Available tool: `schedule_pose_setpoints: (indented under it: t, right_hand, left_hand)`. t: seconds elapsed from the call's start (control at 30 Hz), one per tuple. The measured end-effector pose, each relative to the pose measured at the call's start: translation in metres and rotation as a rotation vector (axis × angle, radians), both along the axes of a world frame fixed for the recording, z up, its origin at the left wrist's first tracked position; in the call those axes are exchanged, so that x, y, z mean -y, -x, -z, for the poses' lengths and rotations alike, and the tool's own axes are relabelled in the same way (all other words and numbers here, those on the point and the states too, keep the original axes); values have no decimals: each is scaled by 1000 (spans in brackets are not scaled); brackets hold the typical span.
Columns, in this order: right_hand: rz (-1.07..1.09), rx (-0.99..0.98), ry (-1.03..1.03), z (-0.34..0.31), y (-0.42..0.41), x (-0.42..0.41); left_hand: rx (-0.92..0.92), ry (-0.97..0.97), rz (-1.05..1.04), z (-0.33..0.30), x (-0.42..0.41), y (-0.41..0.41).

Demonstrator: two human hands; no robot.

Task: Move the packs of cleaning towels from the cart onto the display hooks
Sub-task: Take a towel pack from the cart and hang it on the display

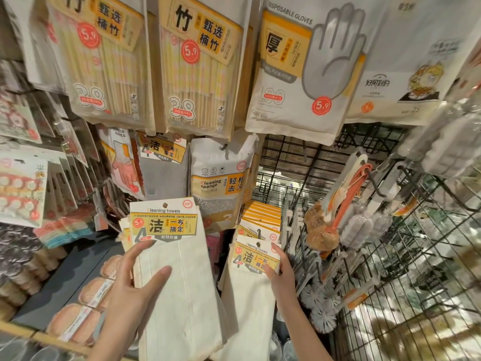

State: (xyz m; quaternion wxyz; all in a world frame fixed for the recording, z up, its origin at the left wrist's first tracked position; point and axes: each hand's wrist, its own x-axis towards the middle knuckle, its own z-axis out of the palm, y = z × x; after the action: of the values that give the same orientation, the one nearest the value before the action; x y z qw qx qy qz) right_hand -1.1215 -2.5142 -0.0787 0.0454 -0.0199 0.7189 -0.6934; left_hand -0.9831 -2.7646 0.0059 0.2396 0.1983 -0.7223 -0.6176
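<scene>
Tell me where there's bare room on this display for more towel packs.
Free: the black wire grid right of the cleaning sponge pack, under the disposable gloves pack. Crowded: the left wall and the brushes on the right.

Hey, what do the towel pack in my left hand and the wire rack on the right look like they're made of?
The cream cleaning towel pack under the left hand looks like soft matte woven cloth, with visible fold lines, under a glossy printed card header. The black wire grid rack looks like coated metal: thin rigid rods, dark with slight sheen.
</scene>
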Motion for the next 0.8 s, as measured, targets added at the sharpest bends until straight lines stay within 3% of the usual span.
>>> schedule_pose_setpoints:
  t: [0.13, 0.47, 0.8]
  right_hand:
    - [3, -17, -27, -4, 6, 6]
    - [103, -94, -392, -3, 33, 17]
    - [110, -89, -503, 2, 57, 29]
  left_hand:
    - [-7, -2, 1, -1, 0, 0]
    - [-36, 9, 25, -2, 0, -1]
    - [-8, 0, 14, -9, -1, -5]
